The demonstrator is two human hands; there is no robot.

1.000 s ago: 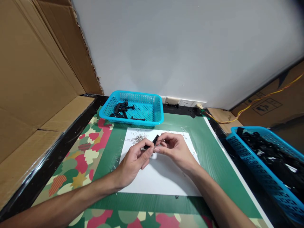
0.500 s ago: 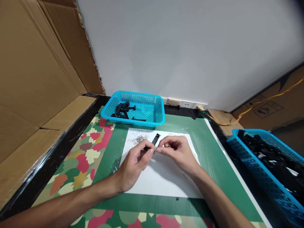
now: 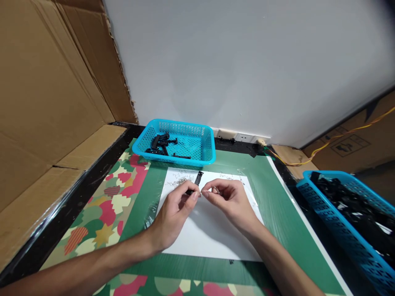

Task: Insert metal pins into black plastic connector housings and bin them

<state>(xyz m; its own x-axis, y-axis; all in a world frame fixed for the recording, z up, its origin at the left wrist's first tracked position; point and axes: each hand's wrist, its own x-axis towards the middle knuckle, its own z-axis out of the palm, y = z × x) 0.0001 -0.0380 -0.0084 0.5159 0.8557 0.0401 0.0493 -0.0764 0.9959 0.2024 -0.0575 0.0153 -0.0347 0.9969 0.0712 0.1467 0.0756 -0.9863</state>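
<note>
A slim black plastic part (image 3: 199, 177) sticks up from between the fingers of my left hand (image 3: 180, 207), which is closed around its lower end. My right hand (image 3: 230, 201) is just to the right, thumb and index finger pinched together at the part's side. A bit of shiny metal shows among its curled fingers, too small to make out fully. Both hands hover over a white sheet (image 3: 212, 238). Behind my left hand lies a loose pile of small metal pieces (image 3: 182, 179), partly hidden by the fingers.
A blue basket (image 3: 197, 162) with several black parts (image 3: 160, 144) stands at the back. Another blue basket (image 3: 336, 209), heaped with black pieces, is at the right. Cardboard (image 3: 55, 82) walls the left side. A yellow cable (image 3: 317, 152) runs from the wall sockets (image 3: 243, 137).
The black part in my left hand has turned more upright and shows less of its length. My right hand stays close beside it, with the pinch slightly shifted.
</note>
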